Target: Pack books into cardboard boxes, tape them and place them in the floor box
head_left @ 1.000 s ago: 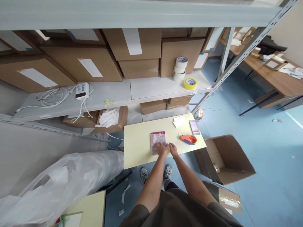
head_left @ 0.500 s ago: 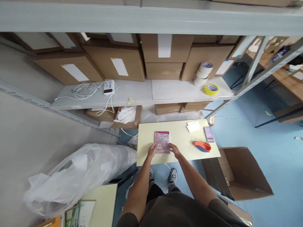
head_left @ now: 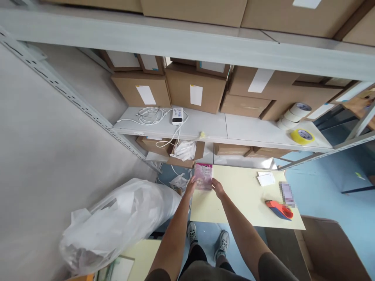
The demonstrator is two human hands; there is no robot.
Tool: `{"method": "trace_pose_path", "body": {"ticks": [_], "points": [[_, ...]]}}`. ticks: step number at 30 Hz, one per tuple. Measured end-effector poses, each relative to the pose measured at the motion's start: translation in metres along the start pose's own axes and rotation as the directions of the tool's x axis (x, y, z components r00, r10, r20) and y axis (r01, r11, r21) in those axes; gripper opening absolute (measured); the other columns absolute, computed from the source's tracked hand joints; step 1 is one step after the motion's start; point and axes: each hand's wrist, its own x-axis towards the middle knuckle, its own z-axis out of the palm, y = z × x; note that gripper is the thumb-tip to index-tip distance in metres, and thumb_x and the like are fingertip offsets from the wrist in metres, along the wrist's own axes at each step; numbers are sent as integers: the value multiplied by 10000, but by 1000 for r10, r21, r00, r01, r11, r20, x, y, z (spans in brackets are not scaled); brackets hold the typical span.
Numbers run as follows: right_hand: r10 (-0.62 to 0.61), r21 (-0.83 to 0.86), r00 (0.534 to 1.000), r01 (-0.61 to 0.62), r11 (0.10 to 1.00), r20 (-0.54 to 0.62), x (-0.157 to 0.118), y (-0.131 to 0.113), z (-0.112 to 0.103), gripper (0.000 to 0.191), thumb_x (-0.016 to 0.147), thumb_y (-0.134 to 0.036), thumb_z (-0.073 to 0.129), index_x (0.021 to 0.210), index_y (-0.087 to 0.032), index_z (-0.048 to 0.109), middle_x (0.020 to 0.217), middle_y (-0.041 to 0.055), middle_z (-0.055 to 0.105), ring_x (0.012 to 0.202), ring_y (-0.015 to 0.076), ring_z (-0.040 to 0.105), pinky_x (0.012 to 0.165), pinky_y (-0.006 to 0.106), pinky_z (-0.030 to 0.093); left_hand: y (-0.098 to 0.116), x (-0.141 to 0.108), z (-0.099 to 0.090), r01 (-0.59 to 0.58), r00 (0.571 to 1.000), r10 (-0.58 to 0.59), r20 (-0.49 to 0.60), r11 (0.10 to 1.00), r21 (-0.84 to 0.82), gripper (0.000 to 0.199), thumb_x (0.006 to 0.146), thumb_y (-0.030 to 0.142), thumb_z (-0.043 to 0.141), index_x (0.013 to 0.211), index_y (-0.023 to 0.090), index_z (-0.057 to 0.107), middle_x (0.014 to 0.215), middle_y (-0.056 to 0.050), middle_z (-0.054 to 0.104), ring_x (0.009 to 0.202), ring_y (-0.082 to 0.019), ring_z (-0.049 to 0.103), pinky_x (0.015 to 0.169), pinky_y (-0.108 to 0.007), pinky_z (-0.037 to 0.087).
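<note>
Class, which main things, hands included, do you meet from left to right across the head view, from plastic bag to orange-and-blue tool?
White plastic bag, left hand, pink book, right hand, orange-and-blue tool.

Bench (head_left: 246, 183): pale yellow
Bench, right part: papers (head_left: 266, 179), orange-blue tool (head_left: 277, 209), blurred purple item (head_left: 287, 193)
Bench, far left corner: book (head_left: 203, 173), whether it touches is unclear
Shelf (head_left: 208, 121): grey; carries cartons (head_left: 180, 91), cable (head_left: 150, 115), white device (head_left: 177, 116), white rolls (head_left: 290, 116), yellow roll (head_left: 296, 136)
</note>
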Motion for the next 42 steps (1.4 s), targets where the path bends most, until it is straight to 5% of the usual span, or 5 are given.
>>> {"method": "trace_pose_path", "body": {"ticks": [4, 11, 25, 36, 42], "points": [[-17, -102, 994, 5, 995, -111, -14, -4, -3, 817, 693, -718, 760, 1362, -250, 738, 1515, 157, 646, 1429, 387, 577, 1152, 536, 470, 1, -20, -10, -9, 1000, 7, -21, 995, -101, 670, 851, 409, 646, 1489, 207, 616, 1619, -116, 552, 1526, -298, 480, 1275, -424, 355], [-184, -199, 982, 174, 964, -32, -53, -17, -16, 809, 677, -672, 795, 1367, -253, 741, 1538, 140, 630, 1470, 405, 538, 1198, 549, 441, 7, -74, -7, -146, 978, 107, -181, 964, -221, 690, 797, 563, 731, 1382, 200, 690, 1558, -183, 598, 1478, -369, 527, 1272, -526, 333], [-292, -201, 831, 425, 883, 474, -140, -41, -7, 754, 750, -662, 728, 1404, -288, 708, 1533, 118, 634, 1422, 406, 582, 1141, 557, 506, 28, -276, 24, -195, 856, 125, -502, 977, -89, 585, 898, 526, 705, 1361, 169, 717, 1480, -191, 663, 1366, -366, 623, 1198, -499, 443], [-206, -154, 616, 479, 864, 760, -248, -14, 78, 796, 757, -679, 728, 1417, -236, 686, 1529, 164, 632, 1374, 393, 622, 1148, 543, 496, -11, -464, -33, -173, 594, 32, -804, 981, -89, 614, 938, 506, 656, 1451, 169, 667, 1428, -150, 702, 1283, -294, 668, 1166, -447, 467], [-100, -181, 473, 512, 839, 875, -340, 41, 149, 762, 748, -621, 761, 1414, -257, 700, 1517, 127, 649, 1384, 375, 612, 1155, 508, 490, -65, -566, -57, -197, 493, -51, -868, 966, -168, 614, 936, 531, 682, 1441, 181, 676, 1506, -142, 653, 1338, -300, 638, 1182, -449, 454]]}}
